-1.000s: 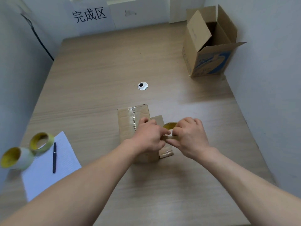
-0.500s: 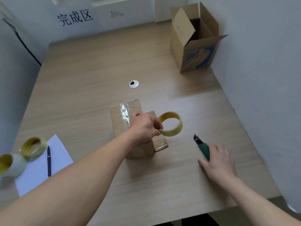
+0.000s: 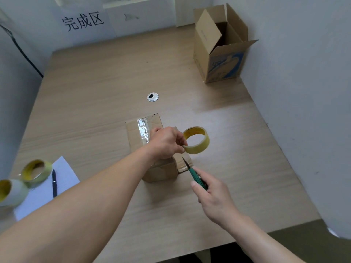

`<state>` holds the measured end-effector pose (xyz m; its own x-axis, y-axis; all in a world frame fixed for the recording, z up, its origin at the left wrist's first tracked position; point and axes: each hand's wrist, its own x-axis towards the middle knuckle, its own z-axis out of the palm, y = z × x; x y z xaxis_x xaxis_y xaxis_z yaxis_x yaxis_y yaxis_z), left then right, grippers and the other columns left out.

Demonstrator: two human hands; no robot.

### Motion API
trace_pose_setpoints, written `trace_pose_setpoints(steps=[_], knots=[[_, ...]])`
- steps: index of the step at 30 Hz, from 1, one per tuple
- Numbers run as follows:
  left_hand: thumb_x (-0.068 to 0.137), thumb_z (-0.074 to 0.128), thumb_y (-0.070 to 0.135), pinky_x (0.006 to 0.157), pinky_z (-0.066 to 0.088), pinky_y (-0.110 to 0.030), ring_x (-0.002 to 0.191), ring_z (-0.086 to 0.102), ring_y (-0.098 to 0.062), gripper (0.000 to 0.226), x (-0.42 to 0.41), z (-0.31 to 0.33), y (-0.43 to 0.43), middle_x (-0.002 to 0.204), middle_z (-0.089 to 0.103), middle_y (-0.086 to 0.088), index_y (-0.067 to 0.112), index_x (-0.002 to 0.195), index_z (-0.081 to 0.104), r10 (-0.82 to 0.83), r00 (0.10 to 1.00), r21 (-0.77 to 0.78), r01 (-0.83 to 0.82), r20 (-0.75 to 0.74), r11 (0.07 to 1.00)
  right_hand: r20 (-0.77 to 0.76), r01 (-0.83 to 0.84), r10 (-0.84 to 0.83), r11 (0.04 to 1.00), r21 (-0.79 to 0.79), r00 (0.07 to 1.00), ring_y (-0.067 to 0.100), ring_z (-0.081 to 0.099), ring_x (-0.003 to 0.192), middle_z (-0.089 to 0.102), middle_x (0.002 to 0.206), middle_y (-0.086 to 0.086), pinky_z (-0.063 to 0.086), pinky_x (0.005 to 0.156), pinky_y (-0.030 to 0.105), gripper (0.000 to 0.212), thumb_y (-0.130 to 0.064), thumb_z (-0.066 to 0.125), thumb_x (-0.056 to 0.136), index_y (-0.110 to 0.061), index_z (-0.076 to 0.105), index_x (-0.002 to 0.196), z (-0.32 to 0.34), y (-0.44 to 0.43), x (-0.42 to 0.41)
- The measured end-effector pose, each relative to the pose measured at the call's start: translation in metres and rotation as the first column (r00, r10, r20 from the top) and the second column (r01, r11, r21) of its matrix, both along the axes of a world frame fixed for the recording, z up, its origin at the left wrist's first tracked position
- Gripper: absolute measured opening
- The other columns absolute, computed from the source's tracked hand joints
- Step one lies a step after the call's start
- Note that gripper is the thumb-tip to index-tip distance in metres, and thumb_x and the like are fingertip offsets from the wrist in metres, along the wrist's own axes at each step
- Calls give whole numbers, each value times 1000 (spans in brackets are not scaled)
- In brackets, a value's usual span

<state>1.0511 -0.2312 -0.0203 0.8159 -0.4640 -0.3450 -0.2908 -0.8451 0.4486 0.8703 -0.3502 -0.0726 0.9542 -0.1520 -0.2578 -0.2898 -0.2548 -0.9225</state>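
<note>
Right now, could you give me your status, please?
Left hand pinches tape roll beside small box. Right hand grips green knife, blade near box's side. Nothing in the way.

Left forearm extended from lower left, left hand (image 3: pixel 167 142) knuckles up, fingers pinching tape roll (image 3: pixel 197 149), right forearm angled in from lower right, right hand (image 3: pixel 214 198) gripping knife (image 3: pixel 196 177).

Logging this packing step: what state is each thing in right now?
Small box, top seam taped.
Tape roll, pinched in the left hand beside the small box.
Knife, blade out, gripped by the right hand, tip near the small box.
Large carton, upright, flaps open.
Pen, lying on the paper.
</note>
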Motion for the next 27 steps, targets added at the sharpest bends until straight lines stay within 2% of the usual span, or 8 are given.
trace_pose_setpoints(steps=[6,9,12,17,20,22,24,27], knots=[[76,80,31,97,19,-33,87,58,-2,21,0,0,-1,70,60,21,36,68,62,-11,1000,1,11,7,1000,-51,-2,6,997,78,999,-6,54,66,56,71,-29,41,69,16,44,-21,61,96,-28,57,139,-4,4,10],[76,81,29,98,19,-32,87,58,-3,19,0,0,0,70,60,20,36,71,63,-5,1000,-9,5,3,1000,-87,4,10,988,157,996,6,48,56,59,62,-22,42,55,24,44,-15,60,97,-29,56,138,-3,6,13],[76,81,29,98,19,-32,89,58,-3,18,1,0,0,71,60,20,36,73,65,1,1000,-18,-1,1,1000,-114,12,14,975,220,993,14,44,55,57,60,-15,38,48,27,43,-13,59,98,-29,57,137,-3,5,15],[77,80,29,98,19,-32,91,58,-4,12,2,-1,-1,73,62,19,33,80,69,7,1000,-20,-7,9,1000,-107,-7,31,975,220,994,17,43,56,52,63,-10,36,48,29,43,-14,59,97,-33,57,136,-4,1,16],[78,80,28,100,18,-33,90,58,-4,14,2,-2,-1,71,61,19,34,77,67,3,1000,-10,-3,4,1000,-100,-45,66,979,201,993,11,46,57,54,66,-11,39,52,27,44,-17,58,98,-41,53,135,-4,-1,18],[78,80,29,102,17,-34,88,57,-3,16,2,-3,-1,70,61,19,34,75,65,-2,1000,-7,2,10,1000,-110,-87,102,988,131,989,0,49,58,55,69,-19,40,59,21,40,-20,58,97,-49,57,124,-6,-4,23],[78,80,30,103,17,-34,86,56,-3,16,2,-4,-1,71,61,19,35,75,65,7,1000,-12,-6,9,1000,-149,-168,167,986,3,975,-3,52,63,59,70,-20,43,64,24,32,-21,58,96,-51,66,104,-13,-8,26],[78,80,30,103,17,-33,85,55,-2,14,3,-3,-1,70,61,19,35,76,67,19,1000,-30,-19,3,999,-238,-227,153,917,-327,959,18,65,96,71,103,-5,49,83,33,29,-27,56,95,-31,65,122,-37,-27,15]])
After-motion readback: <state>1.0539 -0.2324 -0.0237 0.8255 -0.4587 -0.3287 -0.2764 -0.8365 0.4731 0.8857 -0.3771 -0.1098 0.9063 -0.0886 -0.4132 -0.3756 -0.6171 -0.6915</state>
